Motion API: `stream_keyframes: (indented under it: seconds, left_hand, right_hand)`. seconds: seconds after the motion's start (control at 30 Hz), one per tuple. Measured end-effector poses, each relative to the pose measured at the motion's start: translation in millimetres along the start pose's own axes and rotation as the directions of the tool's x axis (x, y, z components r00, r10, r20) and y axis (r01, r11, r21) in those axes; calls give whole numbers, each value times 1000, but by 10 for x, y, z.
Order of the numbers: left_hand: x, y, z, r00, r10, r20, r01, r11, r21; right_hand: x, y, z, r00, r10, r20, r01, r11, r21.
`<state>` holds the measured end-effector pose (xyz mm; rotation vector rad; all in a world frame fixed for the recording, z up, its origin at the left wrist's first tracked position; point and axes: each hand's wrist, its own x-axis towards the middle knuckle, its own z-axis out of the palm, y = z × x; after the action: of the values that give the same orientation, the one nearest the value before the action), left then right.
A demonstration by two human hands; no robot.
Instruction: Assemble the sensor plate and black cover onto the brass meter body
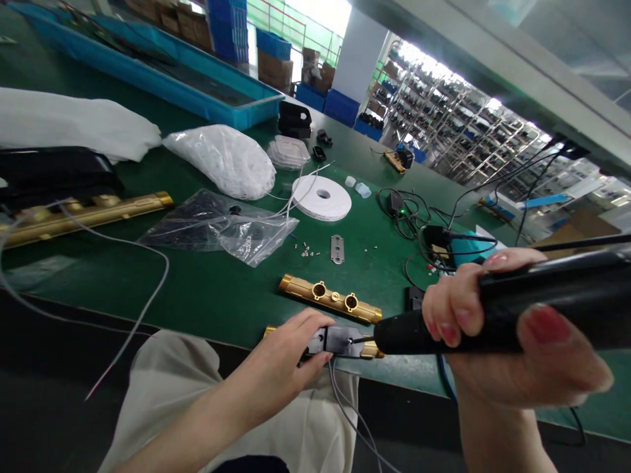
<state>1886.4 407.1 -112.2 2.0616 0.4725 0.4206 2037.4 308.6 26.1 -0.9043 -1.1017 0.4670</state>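
Tall metal racks [438,98] fill the far side of a bright room, beyond a pale pillar [359,52]. The green workbench [227,289] looks smooth and hard, so loose parts could slide or roll on it; a long blue tray [246,117] sits towards its far left. The right hand [513,378] is closed round a black electric screwdriver [513,289], which looks stiff and fairly weighty, best taken by the thick barrel; its thin bit meets the dark housing below. A loose brass manifold [335,303] lies on the bench just beyond the work, its ports facing up; it is probably heavy, rigid and a little slick, and safest gripped mid-body, away from the threaded ends. A second brass manifold [373,351] lies at the near edge, under the dark housing [338,340]. The left hand [293,345] has thumb and fingers partly curled, pinching that housing by its sides; it seems light and stiff, its face liable to scratching. Thin grey cables [345,401] hang from it, flexible and easily snagged. Farther in lie a slotted metal plate [334,256] and tiny screws [305,249].
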Motion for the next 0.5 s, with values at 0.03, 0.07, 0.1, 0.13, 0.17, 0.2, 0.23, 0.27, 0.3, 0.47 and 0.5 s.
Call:
stream_keyframes:
  seconds: [0.03, 0.07, 0.1, 0.13, 0.17, 0.2, 0.23, 0.27, 0.3, 0.47, 0.5]
  left_hand:
    - [4, 7, 0, 1000, -5, -2, 5, 1000, 8]
    - [7, 12, 1, 1000, -8, -3, 8, 1000, 18]
    - [10, 15, 4, 1000, -13, -3, 13, 999, 32]
    - [12, 15, 7, 1000, -15, -1, 15, 999, 47]
    - [12, 12, 12, 1000, -17, 2, 17, 998, 62]
    - [11, 8, 16, 1000, -17, 2, 17, 997, 75]
    - [8, 3, 21, 1000, -16, 2, 16, 996, 85]
    - [5, -2, 25, 1000, -16, 0, 16, 996, 93]
    - [2, -6, 29, 1000, -17, -8, 18, 995, 100]
    - [18, 34, 44, 998, 11, -64, -3, 992, 126]
    - [35, 58, 47, 997, 31, -70, -21, 991, 130]
  right_hand:
    - [-10, 24, -11, 1000, 2, -6, -2, 1000, 0]
    - [-16, 50, -18, 1000, 1, -13, -1, 1000, 3]
    - [-19, 76, -24, 1000, 1, -18, -1, 1000, 7]
    - [-20, 97, -31, 1000, 0, -20, 1, 1000, 12]
    - [-19, 114, -39, 1000, -2, -18, 2, 1000, 16]
    - [-18, 125, -48, 1000, -3, -12, 3, 1000, 21]
    - [-17, 130, -57, 1000, -5, -7, 5, 1000, 28]
    - [-15, 130, -66, 1000, -5, -4, 5, 999, 36]
    - [-12, 125, -73, 1000, -5, -5, 5, 999, 43]
    - [13, 56, -90, 999, -16, -49, 18, 999, 37]
    - [21, 38, -92, 998, -21, -59, 23, 999, 28]
